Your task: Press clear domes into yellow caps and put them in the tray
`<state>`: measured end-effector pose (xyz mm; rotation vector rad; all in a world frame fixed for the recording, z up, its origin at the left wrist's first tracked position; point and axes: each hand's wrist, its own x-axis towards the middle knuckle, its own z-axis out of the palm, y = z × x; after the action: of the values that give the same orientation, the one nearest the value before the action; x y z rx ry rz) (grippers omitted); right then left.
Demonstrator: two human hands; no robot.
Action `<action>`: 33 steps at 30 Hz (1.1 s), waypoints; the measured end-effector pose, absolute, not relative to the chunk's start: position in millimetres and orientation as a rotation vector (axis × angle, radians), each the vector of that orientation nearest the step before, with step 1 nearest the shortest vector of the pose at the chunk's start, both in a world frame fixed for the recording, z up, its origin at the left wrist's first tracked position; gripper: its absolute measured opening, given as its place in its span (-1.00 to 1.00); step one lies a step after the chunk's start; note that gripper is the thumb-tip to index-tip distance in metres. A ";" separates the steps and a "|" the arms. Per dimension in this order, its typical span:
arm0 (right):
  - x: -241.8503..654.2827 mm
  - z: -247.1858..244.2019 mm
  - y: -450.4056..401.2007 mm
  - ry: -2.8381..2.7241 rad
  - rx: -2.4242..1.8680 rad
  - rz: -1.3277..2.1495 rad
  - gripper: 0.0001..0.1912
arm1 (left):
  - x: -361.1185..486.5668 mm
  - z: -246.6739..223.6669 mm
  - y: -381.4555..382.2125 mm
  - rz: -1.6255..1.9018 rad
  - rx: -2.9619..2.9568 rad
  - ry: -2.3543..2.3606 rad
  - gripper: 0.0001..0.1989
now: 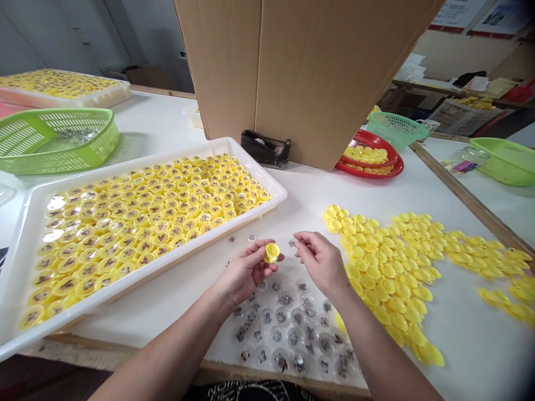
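Between the thumb and fingers of my left hand (pixel 253 266) is a small round yellow plastic cup (pixel 272 252), its hollow side turned up towards me. My right hand (pixel 320 257), just to the right of it, pinches a small clear disc (pixel 292 243) with a dark printed picture. Below both hands, many clear domed discs (pixel 282 317) with little pictures lie spread on the white table. To the right of my right forearm lies a broad heap of yellow cups (pixel 376 267). A white tray (pixel 267 197) on the left holds rows of yellow cups with pictures in them.
A tall cardboard sheet (pixel 301 72) stands behind, with a black tape dispenser (pixel 266 149) before it. Red plates (pixel 395 167) with yellow pieces and a green basket (pixel 397 129) are at back right. A lime basket (pixel 98 147) and another filled tray (pixel 121 92) stand far left.
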<state>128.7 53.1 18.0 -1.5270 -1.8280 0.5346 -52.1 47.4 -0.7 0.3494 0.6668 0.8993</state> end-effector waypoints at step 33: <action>130.5 64.9 40.0 -2.185 -1.224 0.797 -0.81 | -50.8 2.9 38.6 0.839 0.502 0.533 -0.66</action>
<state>130.5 40.0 64.9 -1.2241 -2.1850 0.7965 -50.8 38.6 2.9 0.5019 0.5328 0.8395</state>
